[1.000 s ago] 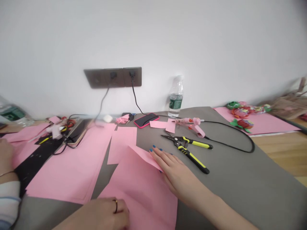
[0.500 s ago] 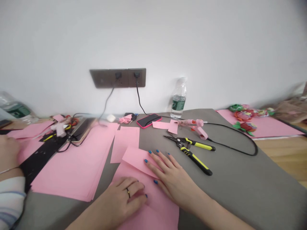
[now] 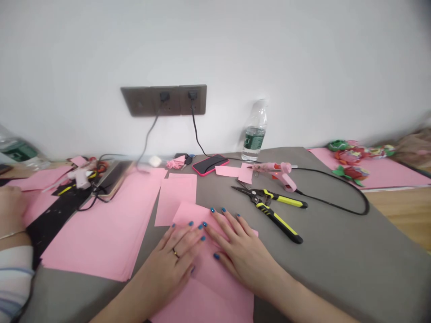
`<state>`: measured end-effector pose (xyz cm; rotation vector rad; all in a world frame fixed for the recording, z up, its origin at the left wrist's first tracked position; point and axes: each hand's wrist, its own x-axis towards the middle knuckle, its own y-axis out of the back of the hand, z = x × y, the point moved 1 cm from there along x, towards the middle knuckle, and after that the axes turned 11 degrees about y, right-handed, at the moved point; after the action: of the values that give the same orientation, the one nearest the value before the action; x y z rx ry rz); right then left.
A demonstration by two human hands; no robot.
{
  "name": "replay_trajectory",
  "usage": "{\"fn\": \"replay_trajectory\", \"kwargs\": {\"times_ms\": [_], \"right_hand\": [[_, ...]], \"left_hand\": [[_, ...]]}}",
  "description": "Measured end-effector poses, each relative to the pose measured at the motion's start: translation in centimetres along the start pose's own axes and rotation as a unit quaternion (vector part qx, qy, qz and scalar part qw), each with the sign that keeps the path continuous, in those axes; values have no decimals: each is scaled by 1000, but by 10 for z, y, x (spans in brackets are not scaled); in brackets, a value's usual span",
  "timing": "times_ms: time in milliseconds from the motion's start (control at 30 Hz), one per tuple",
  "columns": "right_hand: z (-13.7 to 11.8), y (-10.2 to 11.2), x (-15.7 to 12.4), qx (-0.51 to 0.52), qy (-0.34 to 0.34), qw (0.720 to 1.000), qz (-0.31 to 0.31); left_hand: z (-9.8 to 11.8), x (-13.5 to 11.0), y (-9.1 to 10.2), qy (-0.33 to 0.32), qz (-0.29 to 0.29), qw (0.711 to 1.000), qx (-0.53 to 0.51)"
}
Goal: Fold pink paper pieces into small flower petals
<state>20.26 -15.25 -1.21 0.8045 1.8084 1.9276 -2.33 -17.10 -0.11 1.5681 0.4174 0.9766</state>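
A sheet of pink paper (image 3: pixel 215 296) lies on the grey table in front of me, its far end folded over toward me. My left hand (image 3: pixel 180 251), with a dark ring, rests flat on the left part of the fold, fingers stretched forward. Beside it my right hand (image 3: pixel 239 249) presses on the right part of the fold with its fingers spread. Both hands touch the paper without gripping it, and they cover much of the fold. Right of my right hand lie black and yellow pliers (image 3: pixel 269 204) with their handles apart.
A pink glue gun (image 3: pixel 276 170) with a black cord lies behind the pliers. Further back are a water bottle (image 3: pixel 255 132) and a phone (image 3: pixel 210 164). Pink sheets (image 3: pixel 104 224) are stacked at left, near another person's arm (image 3: pixel 13 251). Paper flowers (image 3: pixel 353 161) lie at right.
My left hand has moved forward from the middle of the sheet onto the fold, its curled fingers now straightened. My right hand stays on the fold. The view has shifted slightly.
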Motion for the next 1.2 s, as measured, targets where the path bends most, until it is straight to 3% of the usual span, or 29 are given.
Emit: {"fn": "replay_trajectory", "kwargs": {"times_ms": [133, 433, 733, 1200], "right_hand": [[5, -1, -3, 8, 9, 1000, -1], [15, 1, -2, 42, 16, 999, -24], [28, 29, -2, 107, 2, 994, -17], [21, 10, -2, 49, 17, 999, -1]], "left_hand": [[-5, -3, -9, 34, -52, 998, 33], [-13, -4, -16, 58, -69, 995, 43], [-5, -1, -10, 51, -75, 994, 53], [-8, -2, -16, 56, -88, 992, 66]]}}
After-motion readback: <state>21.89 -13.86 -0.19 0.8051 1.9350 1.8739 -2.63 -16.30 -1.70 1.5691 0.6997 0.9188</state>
